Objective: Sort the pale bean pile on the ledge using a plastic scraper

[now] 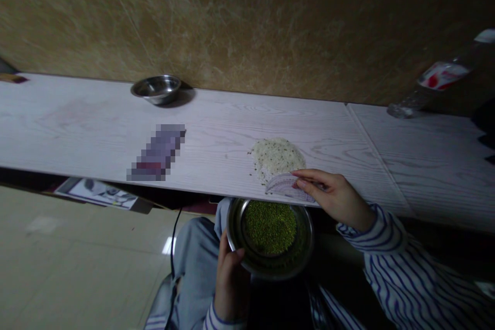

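Observation:
My left hand [231,281] grips the left rim of a steel bowl [308,245], its thumb over the edge. Green mung beans [270,227] cover the bottom of this bowl, which is over my lap just below the counter edge. Between the thumb and fingers of my right hand [332,195] is a clear half-round protractor [284,184], held low at the counter's front edge. The protractor is at the near side of a pile of white rice [278,154] with dark specks, seemingly beans, scattered in and around it.
A second steel bowl [157,92] stands by the wall on the pale wooden counter [216,129]. A blurred-out flat object [158,152] lies left of the rice. At the right is a plastic bottle [441,76] with a red and white label. Papers [102,193] show under the counter.

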Demonstrator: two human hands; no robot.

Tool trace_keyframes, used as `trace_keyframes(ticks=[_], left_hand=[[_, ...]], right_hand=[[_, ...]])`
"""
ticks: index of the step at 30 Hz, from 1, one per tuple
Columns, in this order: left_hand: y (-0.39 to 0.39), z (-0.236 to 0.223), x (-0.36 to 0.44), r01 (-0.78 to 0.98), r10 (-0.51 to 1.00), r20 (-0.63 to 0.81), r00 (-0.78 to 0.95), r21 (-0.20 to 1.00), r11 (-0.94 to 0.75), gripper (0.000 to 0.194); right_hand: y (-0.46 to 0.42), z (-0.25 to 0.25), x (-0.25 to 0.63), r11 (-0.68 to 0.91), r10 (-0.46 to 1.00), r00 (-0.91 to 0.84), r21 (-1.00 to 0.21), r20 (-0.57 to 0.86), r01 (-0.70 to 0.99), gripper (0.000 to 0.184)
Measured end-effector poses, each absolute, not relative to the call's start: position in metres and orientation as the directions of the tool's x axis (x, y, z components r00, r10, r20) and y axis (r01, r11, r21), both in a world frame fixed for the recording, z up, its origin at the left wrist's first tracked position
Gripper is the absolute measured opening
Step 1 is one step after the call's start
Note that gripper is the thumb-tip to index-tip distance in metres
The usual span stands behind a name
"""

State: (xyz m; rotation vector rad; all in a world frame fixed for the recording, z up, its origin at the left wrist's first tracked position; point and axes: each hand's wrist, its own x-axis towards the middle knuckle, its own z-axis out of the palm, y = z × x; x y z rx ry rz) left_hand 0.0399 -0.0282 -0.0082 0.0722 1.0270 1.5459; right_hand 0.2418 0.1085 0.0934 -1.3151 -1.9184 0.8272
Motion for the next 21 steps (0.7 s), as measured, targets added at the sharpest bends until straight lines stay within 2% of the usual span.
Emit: trace_keyframes(ticks=[12,21], left_hand=[[-0.0272,-0.0084,0.0383,-0.775,0.84,-0.476,-0.261,0.622,0.111,0.054],[-0.0277,-0.0087,0.0384,-0.781,0.833,-0.483,-0.269,0.616,0.106,0.052]], right_hand=[[0.1038,0.0906,0.25,0.257,0.964,-0.192,-0.844,0.186,0.471,0.026],[0.1026,0.0912,0.2417,0.285,0.954,-0.225,-0.823,0.196,0.491,0.025]])
